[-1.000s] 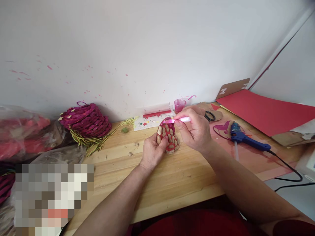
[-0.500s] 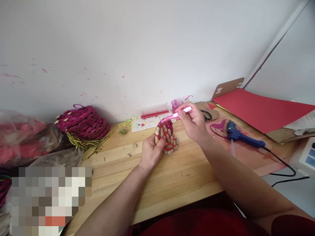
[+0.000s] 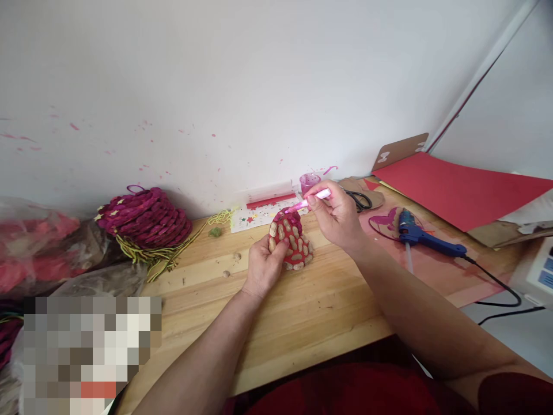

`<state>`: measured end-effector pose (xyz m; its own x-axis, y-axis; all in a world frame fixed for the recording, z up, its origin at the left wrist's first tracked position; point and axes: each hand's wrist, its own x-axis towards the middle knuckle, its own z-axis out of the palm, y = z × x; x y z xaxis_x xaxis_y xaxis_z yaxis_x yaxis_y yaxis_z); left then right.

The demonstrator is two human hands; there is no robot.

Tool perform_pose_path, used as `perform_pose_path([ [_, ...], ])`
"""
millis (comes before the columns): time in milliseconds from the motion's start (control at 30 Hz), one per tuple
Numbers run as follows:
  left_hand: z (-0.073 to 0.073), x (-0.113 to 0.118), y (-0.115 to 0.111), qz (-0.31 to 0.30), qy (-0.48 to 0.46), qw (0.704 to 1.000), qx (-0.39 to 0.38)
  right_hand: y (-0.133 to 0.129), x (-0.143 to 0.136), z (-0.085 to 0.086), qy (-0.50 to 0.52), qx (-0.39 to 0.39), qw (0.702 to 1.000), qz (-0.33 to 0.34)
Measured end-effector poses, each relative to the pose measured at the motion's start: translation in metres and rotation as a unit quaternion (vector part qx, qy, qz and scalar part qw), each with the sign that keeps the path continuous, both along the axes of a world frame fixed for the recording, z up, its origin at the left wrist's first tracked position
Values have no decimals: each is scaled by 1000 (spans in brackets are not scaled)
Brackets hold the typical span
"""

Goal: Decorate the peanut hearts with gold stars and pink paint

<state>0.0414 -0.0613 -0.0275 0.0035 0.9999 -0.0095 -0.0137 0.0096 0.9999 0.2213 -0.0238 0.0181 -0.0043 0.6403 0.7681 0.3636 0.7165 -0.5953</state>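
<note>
My left hand is closed around the lower left side of a red bell-shaped craft piece covered with peanuts, its thumb across the front. The peanuts near the top are coated magenta, while the lower ones keep their tan colour. In my right hand a white paintbrush is pinched, slanting down to the left. Its pink-stained tip touches the magenta top of the piece. Just behind the brush stands a small clear cup with magenta paint on its walls.
To the left sit a magenta woven craft piece with yellow-green fringe and plastic bags. Star-dotted paper lies by the wall. On the right are scissors, a blue glue gun with its cord, and red card.
The brush tip has shifted a little over the magenta top of the piece. My right hand has moved slightly left, and the view has shifted a touch.
</note>
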Motion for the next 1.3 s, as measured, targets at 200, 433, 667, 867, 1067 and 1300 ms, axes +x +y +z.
perform_pose_path([
  [200, -9, 0, 2, -34, -91, 995, -18, -3, -3, 2, -36, 15, 999, -2],
  [433, -4, 4, 0, -18, -169, 983, -61, -5, -4, 3, -58, 40, 997, -37],
  [667, 6, 6, -2, 1, -192, 978, -79, -4, -3, 2, -82, 65, 994, -39],
  [867, 7, 7, -2, -4, -190, 978, -83, -6, -5, 3, -71, 59, 996, -14],
  [1067, 6, 7, -2, -3, -195, 977, -91, -6, -5, 4, -70, 51, 995, -43],
  [1300, 7, 7, -2, -7, -216, 972, -95, -7, -6, 4, -76, 54, 995, -41],
])
